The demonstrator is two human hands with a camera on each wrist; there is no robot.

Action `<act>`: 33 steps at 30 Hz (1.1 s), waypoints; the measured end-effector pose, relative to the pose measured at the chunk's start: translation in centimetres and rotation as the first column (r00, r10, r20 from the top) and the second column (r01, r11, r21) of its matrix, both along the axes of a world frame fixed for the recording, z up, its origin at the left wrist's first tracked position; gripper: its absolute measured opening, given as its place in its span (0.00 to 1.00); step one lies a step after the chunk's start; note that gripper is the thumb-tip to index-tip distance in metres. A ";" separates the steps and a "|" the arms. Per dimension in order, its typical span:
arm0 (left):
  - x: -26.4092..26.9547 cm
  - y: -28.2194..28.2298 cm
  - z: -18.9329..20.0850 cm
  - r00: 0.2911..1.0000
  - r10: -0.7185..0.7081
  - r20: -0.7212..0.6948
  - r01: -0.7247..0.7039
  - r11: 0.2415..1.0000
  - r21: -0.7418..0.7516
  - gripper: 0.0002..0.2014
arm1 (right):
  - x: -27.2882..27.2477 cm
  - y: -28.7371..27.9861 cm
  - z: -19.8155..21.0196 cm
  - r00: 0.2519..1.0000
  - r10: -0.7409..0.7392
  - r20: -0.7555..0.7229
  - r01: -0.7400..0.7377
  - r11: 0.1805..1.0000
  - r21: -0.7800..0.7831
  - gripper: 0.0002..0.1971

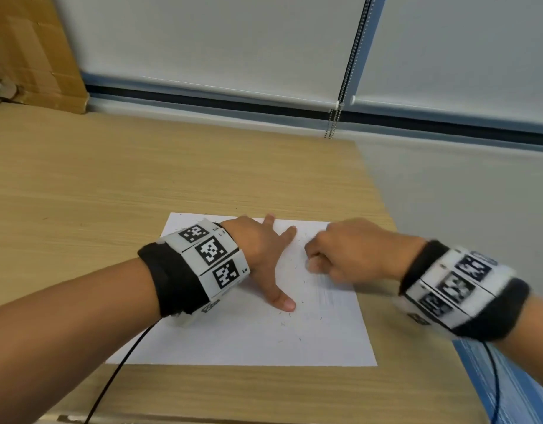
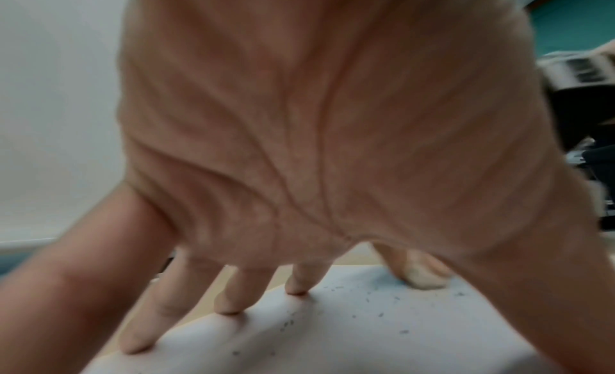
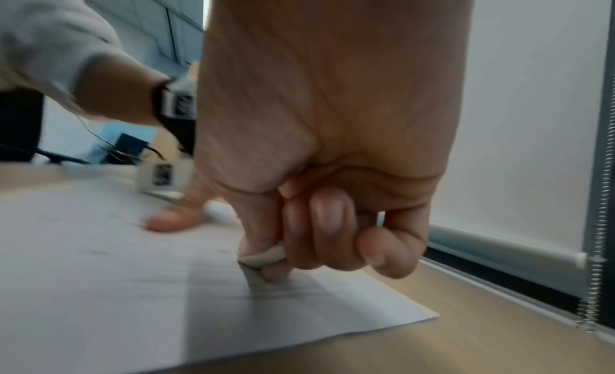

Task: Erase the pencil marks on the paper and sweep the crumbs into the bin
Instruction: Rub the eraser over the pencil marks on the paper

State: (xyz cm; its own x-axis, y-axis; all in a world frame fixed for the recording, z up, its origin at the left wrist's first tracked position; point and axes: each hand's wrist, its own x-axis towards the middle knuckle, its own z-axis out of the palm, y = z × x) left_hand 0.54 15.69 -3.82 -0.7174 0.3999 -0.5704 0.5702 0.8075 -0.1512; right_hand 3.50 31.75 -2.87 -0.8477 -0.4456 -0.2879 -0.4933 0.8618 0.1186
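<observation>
A white sheet of paper (image 1: 239, 338) lies on the wooden table near its right edge. My left hand (image 1: 264, 255) presses flat on the sheet with fingers spread, and the left wrist view shows its fingertips (image 2: 229, 307) on the paper (image 2: 332, 340). My right hand (image 1: 346, 252) is curled and blurred over the sheet's right part. In the right wrist view its fingers pinch a small white eraser (image 3: 266, 256) against the paper (image 3: 100, 287). Faint pencil lines (image 1: 328, 293) sit by the right hand. Dark crumbs (image 1: 290, 319) are scattered over the sheet. No bin is in view.
The wooden table (image 1: 141, 179) ends in an edge just right of the paper. A cardboard box (image 1: 28, 50) stands at the back left. White roller blinds (image 1: 218, 41) with a bead chain (image 1: 334, 120) run along the back. A black cable (image 1: 117, 371) trails from my left wrist.
</observation>
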 end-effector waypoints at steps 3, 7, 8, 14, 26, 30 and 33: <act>-0.1 0.0 0.0 1.000 0.015 0.019 -0.015 1.000 -0.007 0.67 | -4.1 0.2 -0.1 0.996 -0.070 -0.057 0.070 0.998 -0.001 0.14; -0.3 -0.1 -0.3 1.000 0.012 0.027 -0.012 1.000 -0.008 0.68 | -5.1 0.6 -0.2 0.998 -0.062 -0.030 0.062 0.998 -0.006 0.18; -0.4 0.0 -0.4 1.000 0.005 0.021 -0.005 1.000 -0.006 0.68 | -4.5 0.6 -0.3 0.999 -0.033 0.006 0.033 0.999 0.001 0.16; -0.5 -0.1 -0.6 1.000 0.003 0.011 -0.003 1.000 0.003 0.68 | -5.2 0.5 0.3 1.000 -0.006 0.024 0.005 0.999 0.035 0.13; -0.5 -0.1 -0.4 1.000 0.004 0.022 -0.005 1.000 0.012 0.68 | -4.0 -0.2 0.3 0.999 0.039 -0.024 -0.039 0.999 0.032 0.09; -0.3 0.0 -0.4 1.000 -0.003 0.013 0.003 1.000 0.011 0.68 | -1.3 0.2 -0.1 0.993 0.115 0.009 -0.115 0.992 0.045 0.10; -0.2 0.1 -0.4 1.000 -0.013 -0.007 0.013 1.000 0.014 0.68 | 0.8 0.2 0.0 0.982 0.156 0.108 -0.166 0.982 0.090 0.11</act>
